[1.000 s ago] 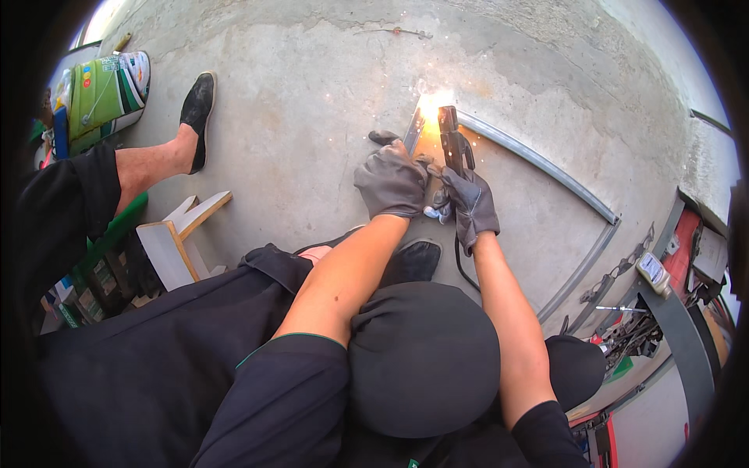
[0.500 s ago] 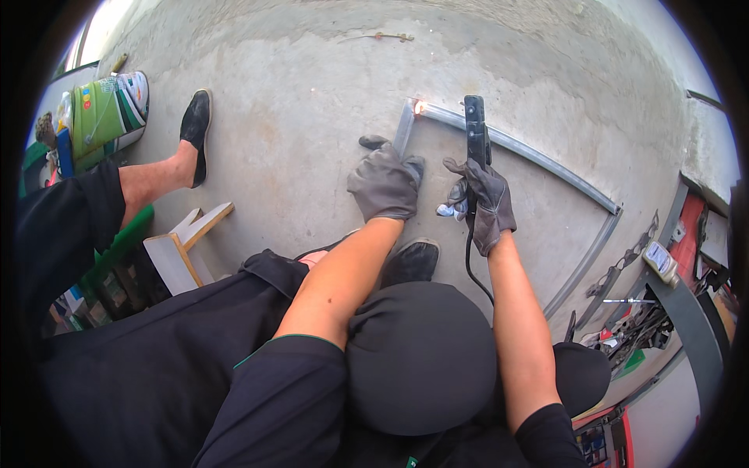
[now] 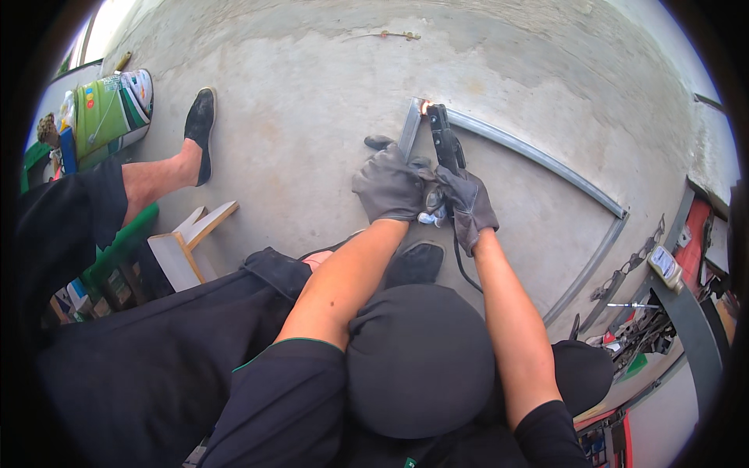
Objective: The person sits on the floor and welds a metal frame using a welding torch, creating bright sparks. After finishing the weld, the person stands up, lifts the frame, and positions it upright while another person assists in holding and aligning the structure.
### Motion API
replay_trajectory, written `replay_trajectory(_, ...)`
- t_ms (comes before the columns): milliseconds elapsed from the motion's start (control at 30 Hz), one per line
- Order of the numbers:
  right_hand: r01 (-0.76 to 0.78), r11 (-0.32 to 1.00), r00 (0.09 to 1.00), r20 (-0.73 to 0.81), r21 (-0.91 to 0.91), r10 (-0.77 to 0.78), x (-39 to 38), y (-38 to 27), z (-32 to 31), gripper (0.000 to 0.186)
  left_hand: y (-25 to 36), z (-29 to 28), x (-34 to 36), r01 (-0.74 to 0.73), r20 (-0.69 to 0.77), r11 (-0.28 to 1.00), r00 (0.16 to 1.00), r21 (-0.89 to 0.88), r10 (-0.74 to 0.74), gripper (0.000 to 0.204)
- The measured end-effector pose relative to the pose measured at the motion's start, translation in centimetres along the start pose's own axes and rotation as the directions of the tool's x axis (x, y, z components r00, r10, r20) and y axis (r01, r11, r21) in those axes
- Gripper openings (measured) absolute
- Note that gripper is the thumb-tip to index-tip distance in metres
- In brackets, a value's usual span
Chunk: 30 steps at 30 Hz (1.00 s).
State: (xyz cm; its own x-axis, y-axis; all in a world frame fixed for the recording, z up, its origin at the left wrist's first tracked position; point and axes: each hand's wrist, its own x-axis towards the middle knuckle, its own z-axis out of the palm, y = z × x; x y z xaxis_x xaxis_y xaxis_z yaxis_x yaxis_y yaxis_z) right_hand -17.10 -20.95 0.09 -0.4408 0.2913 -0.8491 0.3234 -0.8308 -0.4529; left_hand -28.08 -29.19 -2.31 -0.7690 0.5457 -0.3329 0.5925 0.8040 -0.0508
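A pale metal frame lies on the concrete floor, with an orange glow at its far left corner. My left hand, in a grey glove, is closed around the near end of the frame's short left bar. Gloved the same way, my right hand grips a black welding electrode holder. Its tip reaches close to the glowing corner and hides part of the bar. The gloves nearly touch, and something small and white shows between them. A black cable trails from the holder toward me.
A black-shod foot and bare ankle stand at left, beside a wooden stool and a green bucket on its side. At right, a bottle stands on a dark ledge near a heap of tools. A black knee fills the near middle.
My right hand has moved left, bringing the electrode holder closer to the frame's glowing corner and tilting it left. My left hand stays on the short bar.
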Motion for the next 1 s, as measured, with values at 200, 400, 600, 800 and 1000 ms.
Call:
replay_trajectory(200,0.06,0.998,0.991,-0.121,-0.022,-0.062,-2.5,-4.7,-2.0,0.05,-0.3,0.1,0.1,-0.01,-0.062,1.0,0.998,-0.004,0.01,0.053)
replay_trajectory(400,-0.071,0.851,0.989,-0.15,-0.52,-0.01,-8.4,-11.8,-7.9,0.032,0.3,-0.9,0.3,0.093,0.065,0.993,0.994,-0.075,-0.089,0.051)
replay_trajectory(600,-0.181,0.803,0.88,-0.458,-0.568,-0.126,-23.5,-13.8,-16.9,0.029,0.7,-0.2,-0.3,0.051,-0.099,0.996,0.994,0.068,-0.044,0.085)
replay_trajectory(800,-0.334,0.599,0.512,-0.674,-0.728,-0.533,-36.6,-3.9,-33.8,0.026,1.0,0.3,-1.3,0.06,-0.151,0.995,0.987,0.074,-0.048,0.083)
replay_trajectory(1000,-0.115,0.948,0.537,-0.821,-0.298,-0.193,-39.0,6.5,-35.0,0.025,-0.1,0.8,0.0,0.195,0.024,0.981,0.98,0.013,-0.195,0.082)
